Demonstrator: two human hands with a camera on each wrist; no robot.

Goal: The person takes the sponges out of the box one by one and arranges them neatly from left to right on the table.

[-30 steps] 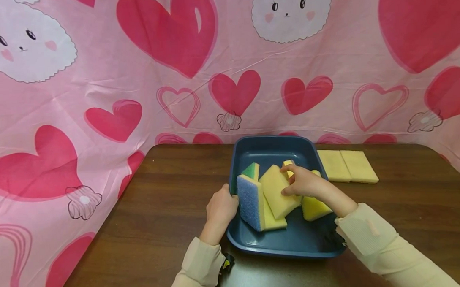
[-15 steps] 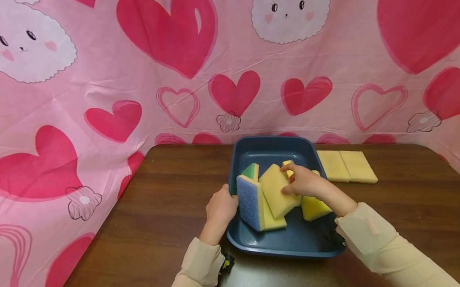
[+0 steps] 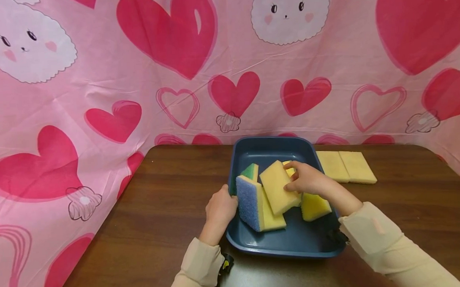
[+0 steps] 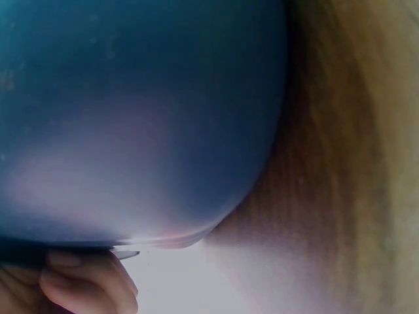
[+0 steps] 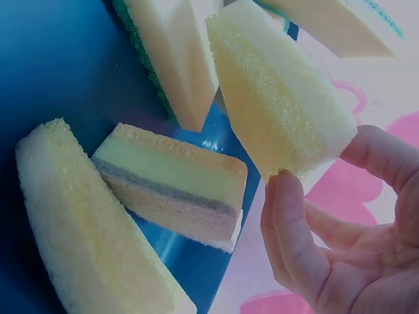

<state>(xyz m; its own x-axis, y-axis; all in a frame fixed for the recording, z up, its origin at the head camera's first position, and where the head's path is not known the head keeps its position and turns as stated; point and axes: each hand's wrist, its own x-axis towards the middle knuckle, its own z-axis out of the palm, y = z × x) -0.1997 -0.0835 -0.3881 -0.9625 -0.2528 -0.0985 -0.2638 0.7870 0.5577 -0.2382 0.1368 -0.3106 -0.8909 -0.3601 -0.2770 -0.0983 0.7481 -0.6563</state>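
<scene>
My right hand (image 3: pixel 306 179) pinches a yellow scrub sponge (image 3: pixel 276 186) by its right side, thumb and fingertips on opposite faces. The right wrist view shows this sponge (image 5: pixel 275 85) tilted, with a rougher yellow layer along one face. It is over a dark blue plastic basin (image 3: pixel 279 252) holding several more sponges. A blue-faced sponge (image 3: pixel 248 204) stands on edge at the left, a green-faced sponge (image 3: pixel 250 171) behind it, and a yellow sponge (image 3: pixel 314 208) leans at the right. My left hand (image 3: pixel 221 207) grips the basin's left rim; in the left wrist view its curled fingers (image 4: pixel 91 281) show at the rim.
Two flat yellow sponges (image 3: pixel 346 166) lie side by side on the brown wooden table (image 3: pixel 160 213), right of the basin. A pink heart-patterned cloth (image 3: pixel 190 107) hangs behind the table's far edge. Below the basin's front is a shiny grey surface (image 3: pixel 280 279).
My right hand has raised and tilted the pinched sponge slightly, shifting its top edge up. The left hand stays on the basin's rim, and the other sponges look unmoved.
</scene>
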